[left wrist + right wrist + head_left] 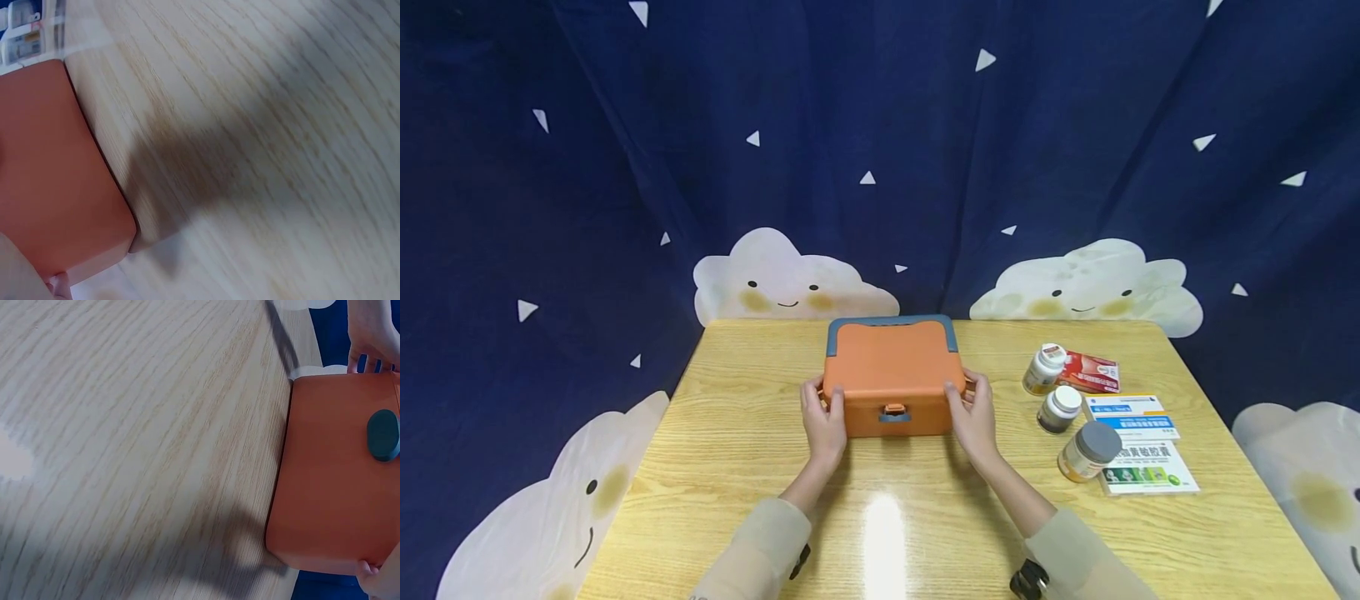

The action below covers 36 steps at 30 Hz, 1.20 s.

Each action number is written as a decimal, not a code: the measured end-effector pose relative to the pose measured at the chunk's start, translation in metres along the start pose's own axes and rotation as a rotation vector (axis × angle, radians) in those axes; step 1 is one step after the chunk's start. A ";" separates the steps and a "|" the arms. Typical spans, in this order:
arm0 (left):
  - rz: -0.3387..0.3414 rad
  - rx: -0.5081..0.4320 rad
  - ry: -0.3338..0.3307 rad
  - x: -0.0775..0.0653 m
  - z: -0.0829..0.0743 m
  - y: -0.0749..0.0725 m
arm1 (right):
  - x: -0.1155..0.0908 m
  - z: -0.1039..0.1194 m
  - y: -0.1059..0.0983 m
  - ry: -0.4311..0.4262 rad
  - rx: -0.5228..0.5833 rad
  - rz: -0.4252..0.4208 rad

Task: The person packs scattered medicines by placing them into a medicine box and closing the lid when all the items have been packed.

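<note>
An orange storage box (895, 358) with a blue carrying handle (887, 320) along its back edge stands on the wooden table, its lid down. An orange and blue latch (894, 412) sits on the front wall. My left hand (825, 421) grips the box's left side, with the thumb at the front corner. On the opposite side my right hand (973, 417) holds it in the same way. In the right wrist view the left hand (375, 340) touches the far end of the box. Much of the left hand is hidden in the left wrist view.
Right of the box stand a white bottle (1043, 371), a dark white-capped jar (1060, 409) and a grey-lidded jar (1092, 452). Beside them lie a red carton (1090, 372), blue-and-white cartons (1138, 427) and a green-and-white carton (1150, 471). A dark blue curtain (865, 100) hangs behind the table.
</note>
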<state>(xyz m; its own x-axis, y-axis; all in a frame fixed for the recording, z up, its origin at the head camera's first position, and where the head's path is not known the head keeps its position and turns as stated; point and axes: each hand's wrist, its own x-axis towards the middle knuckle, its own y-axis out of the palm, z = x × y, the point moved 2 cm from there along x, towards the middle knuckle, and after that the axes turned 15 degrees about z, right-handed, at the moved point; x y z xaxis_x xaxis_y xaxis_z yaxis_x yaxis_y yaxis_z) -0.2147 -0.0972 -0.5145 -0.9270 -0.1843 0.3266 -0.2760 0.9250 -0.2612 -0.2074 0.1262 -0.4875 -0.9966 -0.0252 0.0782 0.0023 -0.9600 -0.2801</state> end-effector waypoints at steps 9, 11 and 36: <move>0.014 -0.005 0.015 -0.005 -0.003 0.003 | -0.008 -0.001 -0.006 0.025 0.013 -0.006; 0.018 -0.005 0.015 -0.007 -0.003 0.004 | -0.010 -0.002 -0.007 0.025 0.012 -0.014; 0.083 -0.049 -0.001 -0.026 -0.013 0.016 | -0.033 -0.006 -0.026 0.054 -0.026 -0.049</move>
<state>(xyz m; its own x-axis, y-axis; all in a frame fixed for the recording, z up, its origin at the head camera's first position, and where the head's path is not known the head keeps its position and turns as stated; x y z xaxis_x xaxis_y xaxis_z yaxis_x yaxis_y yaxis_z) -0.1915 -0.0736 -0.5154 -0.9464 -0.1071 0.3046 -0.1858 0.9522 -0.2426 -0.1749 0.1533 -0.4882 -0.9984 0.0376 0.0412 -0.0483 -0.9521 -0.3020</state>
